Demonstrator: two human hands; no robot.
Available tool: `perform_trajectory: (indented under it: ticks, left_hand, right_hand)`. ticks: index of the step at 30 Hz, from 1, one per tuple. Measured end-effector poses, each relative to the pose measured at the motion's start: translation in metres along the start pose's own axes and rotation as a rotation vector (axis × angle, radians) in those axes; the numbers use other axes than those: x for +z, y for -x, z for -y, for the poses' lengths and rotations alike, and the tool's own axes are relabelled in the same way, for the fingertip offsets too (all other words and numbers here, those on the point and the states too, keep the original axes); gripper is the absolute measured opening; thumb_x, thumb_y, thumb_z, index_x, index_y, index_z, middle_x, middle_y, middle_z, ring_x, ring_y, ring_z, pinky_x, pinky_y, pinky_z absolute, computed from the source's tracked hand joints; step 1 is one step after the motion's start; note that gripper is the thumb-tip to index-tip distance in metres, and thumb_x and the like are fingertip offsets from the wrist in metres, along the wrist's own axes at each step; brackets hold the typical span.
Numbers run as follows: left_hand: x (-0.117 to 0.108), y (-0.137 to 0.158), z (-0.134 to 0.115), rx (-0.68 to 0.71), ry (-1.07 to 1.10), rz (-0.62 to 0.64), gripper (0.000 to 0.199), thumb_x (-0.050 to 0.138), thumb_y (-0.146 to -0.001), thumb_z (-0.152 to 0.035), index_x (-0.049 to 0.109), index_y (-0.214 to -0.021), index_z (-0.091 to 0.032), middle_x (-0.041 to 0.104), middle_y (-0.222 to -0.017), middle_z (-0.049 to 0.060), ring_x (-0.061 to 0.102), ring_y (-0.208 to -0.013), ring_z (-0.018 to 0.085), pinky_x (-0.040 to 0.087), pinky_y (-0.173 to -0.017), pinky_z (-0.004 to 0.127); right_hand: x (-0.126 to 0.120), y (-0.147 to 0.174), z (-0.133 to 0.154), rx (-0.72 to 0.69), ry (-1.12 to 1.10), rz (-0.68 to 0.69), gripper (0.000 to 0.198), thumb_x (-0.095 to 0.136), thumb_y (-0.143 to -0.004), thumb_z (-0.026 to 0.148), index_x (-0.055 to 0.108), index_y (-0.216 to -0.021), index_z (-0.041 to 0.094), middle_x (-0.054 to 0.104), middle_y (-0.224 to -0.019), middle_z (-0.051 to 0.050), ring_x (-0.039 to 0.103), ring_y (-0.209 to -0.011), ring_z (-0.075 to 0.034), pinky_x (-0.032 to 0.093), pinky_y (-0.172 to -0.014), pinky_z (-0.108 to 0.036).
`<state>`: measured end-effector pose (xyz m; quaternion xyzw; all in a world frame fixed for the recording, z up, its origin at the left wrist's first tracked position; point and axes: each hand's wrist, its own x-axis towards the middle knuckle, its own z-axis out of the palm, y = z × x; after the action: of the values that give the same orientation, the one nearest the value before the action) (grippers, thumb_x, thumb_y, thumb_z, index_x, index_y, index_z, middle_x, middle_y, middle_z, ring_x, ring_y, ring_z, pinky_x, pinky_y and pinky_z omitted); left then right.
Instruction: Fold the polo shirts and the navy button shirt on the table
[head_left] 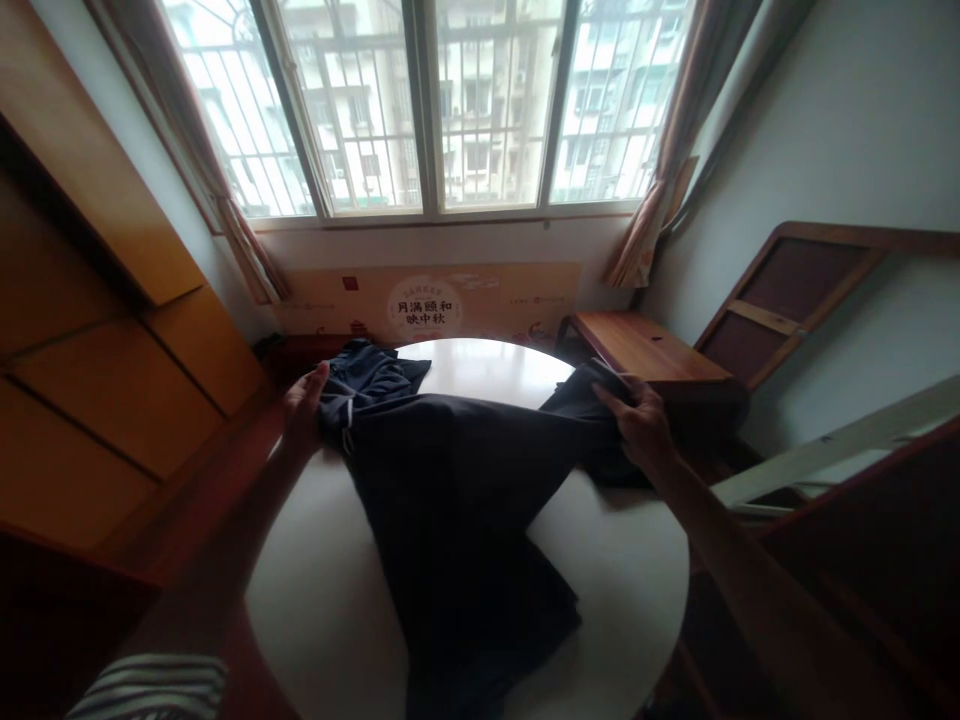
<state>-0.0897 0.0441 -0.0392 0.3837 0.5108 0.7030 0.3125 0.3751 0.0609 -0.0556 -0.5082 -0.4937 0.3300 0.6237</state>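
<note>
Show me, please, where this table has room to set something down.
The white table is bare between the dark cloth and the near-left, near-right and far rims; cloth crowds the middle, left hand and right hand.

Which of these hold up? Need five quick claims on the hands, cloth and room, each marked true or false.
1. The left grip and the right grip both hold the dark cloth. True.
2. The table is square. False: the white table has a rounded edge.
3. A thin white strip shows on the cloth near the left grip. True.
4. The curtains are drawn across the window. False: the curtains hang at the sides, and the window is uncovered between them.
5. The sleeve showing at the lower left is plain black. False: it is a striped sleeve, light and dark.
</note>
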Motion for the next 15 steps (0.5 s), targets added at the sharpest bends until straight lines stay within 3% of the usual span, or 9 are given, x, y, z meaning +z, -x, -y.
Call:
perform_trajectory:
  ticks: [2,3,6,7,9,12,15]
  left_hand:
    - [-0.023,-0.005,0.003,-0.081,-0.055,0.012,0.044,0.082,-0.063,-0.042,0.058,-0.091,-0.018,0.063,-0.07,-0.002,0.059,-0.054,0.012,0.047,-0.052,0.021]
    - [-0.031,-0.005,0.007,-0.151,-0.145,0.085,0.048,0.084,-0.058,-0.039,0.06,-0.093,-0.017,0.064,-0.07,-0.001,0.06,-0.054,0.013,0.047,-0.051,0.022]
    - [-0.044,0.002,0.023,-0.293,-0.619,0.465,0.043,0.082,-0.051,-0.031,0.067,-0.09,-0.017,0.065,-0.067,0.001,0.064,-0.059,0.02,0.05,-0.054,0.027]
    - [-0.044,0.005,0.027,-0.262,-0.796,0.575,0.037,0.079,-0.051,-0.029,0.069,-0.085,-0.018,0.066,-0.067,0.002,0.066,-0.063,0.023,0.052,-0.058,0.03]
    - [-0.041,0.013,0.032,-0.066,-1.034,0.68,0.022,0.072,-0.056,-0.026,0.072,-0.077,-0.02,0.069,-0.077,0.006,0.068,-0.077,0.027,0.054,-0.074,0.035]
    - [-0.029,0.024,0.034,0.242,-1.035,0.698,0.022,0.06,-0.072,-0.028,0.074,-0.086,-0.019,0.071,-0.103,0.011,0.066,-0.1,0.028,0.047,-0.096,0.036]
    - [-0.019,0.035,0.037,0.221,-0.994,0.685,0.033,0.061,-0.08,-0.041,0.072,-0.102,-0.018,0.072,-0.105,0.012,0.067,-0.1,0.028,0.048,-0.095,0.035]
  right_hand:
    - [-0.015,-0.005,-0.006,-0.111,0.079,-0.092,0.039,0.076,-0.071,0.054,0.061,-0.093,0.026,0.069,-0.089,-0.002,0.068,-0.083,-0.022,0.056,-0.07,-0.031]
    - [-0.02,-0.006,-0.009,-0.126,0.106,-0.082,0.038,0.074,-0.073,0.055,0.06,-0.093,0.026,0.069,-0.089,-0.002,0.068,-0.084,-0.022,0.056,-0.072,-0.031]
    - [-0.031,-0.004,-0.017,-0.004,0.16,0.126,0.041,0.078,-0.07,0.054,0.061,-0.093,0.023,0.069,-0.084,-0.002,0.067,-0.078,-0.023,0.056,-0.068,-0.032]
    - [-0.035,-0.003,-0.019,0.062,0.186,0.218,0.044,0.081,-0.065,0.051,0.063,-0.092,0.022,0.07,-0.081,-0.002,0.067,-0.075,-0.023,0.056,-0.066,-0.032]
    - [-0.042,-0.002,-0.022,0.175,0.26,0.376,0.047,0.086,-0.056,0.046,0.065,-0.087,0.018,0.07,-0.078,-0.003,0.066,-0.072,-0.023,0.055,-0.064,-0.032]
    - [-0.05,-0.001,-0.023,0.274,0.318,0.529,0.043,0.088,-0.05,0.04,0.066,-0.079,0.015,0.069,-0.075,-0.003,0.064,-0.065,-0.021,0.052,-0.059,-0.03]
    - [-0.052,0.003,-0.019,0.315,0.242,0.638,0.036,0.083,-0.053,0.033,0.061,-0.076,0.017,0.064,-0.07,-0.001,0.058,-0.059,-0.016,0.048,-0.054,-0.026]
